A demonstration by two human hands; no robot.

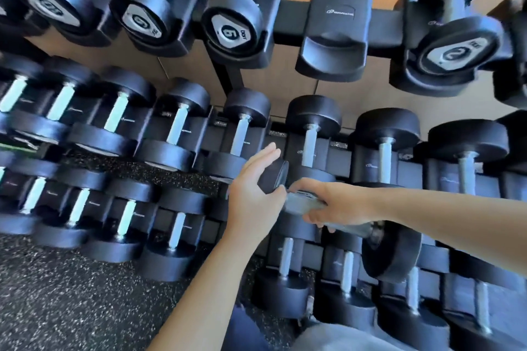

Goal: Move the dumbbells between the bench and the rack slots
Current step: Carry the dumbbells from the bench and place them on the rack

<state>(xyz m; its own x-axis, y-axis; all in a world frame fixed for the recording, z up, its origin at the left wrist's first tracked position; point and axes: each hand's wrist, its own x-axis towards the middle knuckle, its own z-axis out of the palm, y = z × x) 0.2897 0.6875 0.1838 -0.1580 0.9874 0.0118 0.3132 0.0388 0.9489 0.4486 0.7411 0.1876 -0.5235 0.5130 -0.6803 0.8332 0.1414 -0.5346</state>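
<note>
I hold a black dumbbell (390, 251) in front of the rack, lying roughly sideways. My right hand (330, 205) is closed around its grey handle. My left hand (253, 191) cups the dumbbell's left head (273, 177) from below and beside, fingers spread. The dumbbell's right head hangs lower right, under my right forearm. An empty black cradle (333, 34) stands in the top tier, between the dumbbell marked 6 (231, 28) and the one marked 2 (456, 45). The bench is not in view.
The three-tier rack (228, 77) fills the view, with several black dumbbells in the middle and bottom tiers directly behind and below my hands. Speckled black rubber floor (71, 293) lies at lower left. A tan wall shows behind the rack.
</note>
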